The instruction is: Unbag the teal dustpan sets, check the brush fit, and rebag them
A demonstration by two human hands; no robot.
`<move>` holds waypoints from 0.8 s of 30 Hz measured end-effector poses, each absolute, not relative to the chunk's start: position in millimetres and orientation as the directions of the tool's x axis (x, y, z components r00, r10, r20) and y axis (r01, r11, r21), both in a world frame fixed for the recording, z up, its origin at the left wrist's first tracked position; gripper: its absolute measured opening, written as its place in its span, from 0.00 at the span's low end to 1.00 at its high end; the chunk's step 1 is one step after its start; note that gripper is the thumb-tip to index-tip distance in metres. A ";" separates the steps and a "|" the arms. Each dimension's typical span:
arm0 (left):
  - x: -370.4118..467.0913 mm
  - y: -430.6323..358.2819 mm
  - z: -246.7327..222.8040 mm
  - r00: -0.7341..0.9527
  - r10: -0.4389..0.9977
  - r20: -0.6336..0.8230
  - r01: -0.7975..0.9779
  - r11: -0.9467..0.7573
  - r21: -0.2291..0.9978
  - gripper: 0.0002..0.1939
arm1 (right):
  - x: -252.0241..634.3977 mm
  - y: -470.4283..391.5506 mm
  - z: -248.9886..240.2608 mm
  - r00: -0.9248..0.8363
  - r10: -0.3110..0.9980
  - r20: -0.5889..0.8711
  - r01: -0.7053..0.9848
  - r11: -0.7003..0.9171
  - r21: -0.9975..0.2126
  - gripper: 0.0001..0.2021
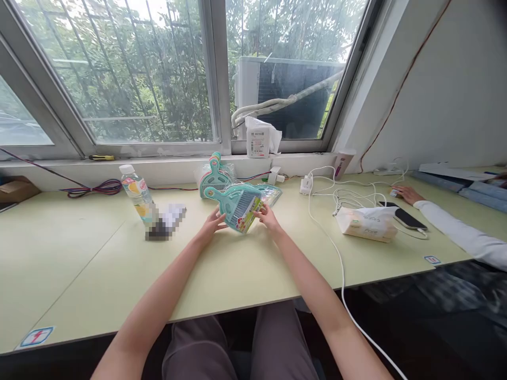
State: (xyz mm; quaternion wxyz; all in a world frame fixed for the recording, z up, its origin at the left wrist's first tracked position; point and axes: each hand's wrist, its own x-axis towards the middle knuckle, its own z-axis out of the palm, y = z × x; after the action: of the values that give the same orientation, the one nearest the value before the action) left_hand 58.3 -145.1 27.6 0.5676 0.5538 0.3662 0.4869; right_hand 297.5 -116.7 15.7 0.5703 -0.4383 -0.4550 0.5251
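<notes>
A turquoise dustpan and brush set (240, 205) in clear wrapping is tilted between my two hands above the table, its grey bristles and a colourful label facing me. My left hand (212, 228) grips its lower left edge, with the fingertips partly behind it. On the other side my right hand (268, 217) pinches the right edge beside the label. Just behind stands a stack of similar wrapped dustpans (215, 171), partly covered by the held set. Another wrapped turquoise piece (272, 194) shows to the right, behind my right hand.
A drink bottle (137, 192) and a blurred dark item (160, 229) are on the left. Rightward lie a tissue pack (366, 224), a phone (404, 216) and white cables (340, 253), one hanging over the front edge. A co-worker's hand (407, 194) rests at the far right.
</notes>
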 end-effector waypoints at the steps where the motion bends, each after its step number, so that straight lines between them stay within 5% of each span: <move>1: 56.2 -143.4 26.7 0.270 0.956 0.112 -0.148 -0.073 0.986 0.35 | 297.1 -117.4 16.0 0.030 0.997 0.067 -0.179 0.071 -0.981 0.29; 18: 43.2 -118.6 11.3 0.095 0.994 0.049 -0.301 -0.018 0.954 0.48 | 299.5 -118.2 27.6 0.175 0.970 0.166 -0.173 0.197 -0.965 0.25; 24: 26.7 -121.0 28.4 0.102 0.983 0.150 -0.297 -0.114 0.948 0.54 | 300.4 -122.5 38.0 0.154 0.976 0.156 -0.199 0.185 -0.962 0.23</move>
State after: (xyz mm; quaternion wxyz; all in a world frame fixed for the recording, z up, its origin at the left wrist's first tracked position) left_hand 26.7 -121.0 28.4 0.5633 0.4836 0.3548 0.5683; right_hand 300.4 -122.5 38.0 0.6249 -0.4320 -0.4495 0.4700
